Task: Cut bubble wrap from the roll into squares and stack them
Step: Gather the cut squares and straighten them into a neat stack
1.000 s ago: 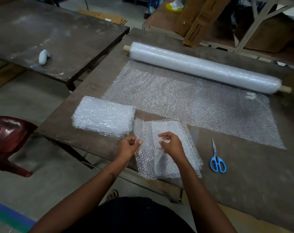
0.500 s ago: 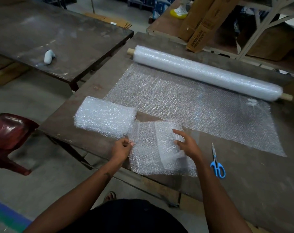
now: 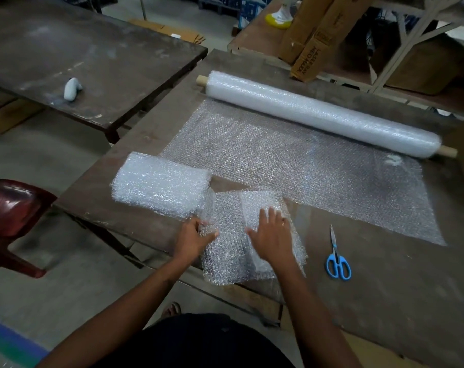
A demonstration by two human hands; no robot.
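Observation:
A long bubble wrap roll (image 3: 321,112) lies across the far side of the brown table (image 3: 385,301), with a sheet unrolled (image 3: 292,166) toward me. A thick stack of cut squares (image 3: 160,184) sits at the near left. Just right of it lies a cut, partly folded piece (image 3: 233,245) at the table's front edge. My left hand (image 3: 193,239) pinches that piece's left edge. My right hand (image 3: 272,236) lies flat on the piece with straight fingers. Blue-handled scissors (image 3: 337,256) rest on the table to the right of my hands.
A second dark table (image 3: 106,54) stands at the left with a small white object (image 3: 72,88) on it. A red chair (image 3: 10,213) is below the table's left corner. Cardboard boxes (image 3: 316,41) and shelving stand behind the roll.
My right hand let go of the folded flap and spread flat on the piece. The piece has been laid flatter, next to the stack. My left hand keeps its pinch on the left edge.

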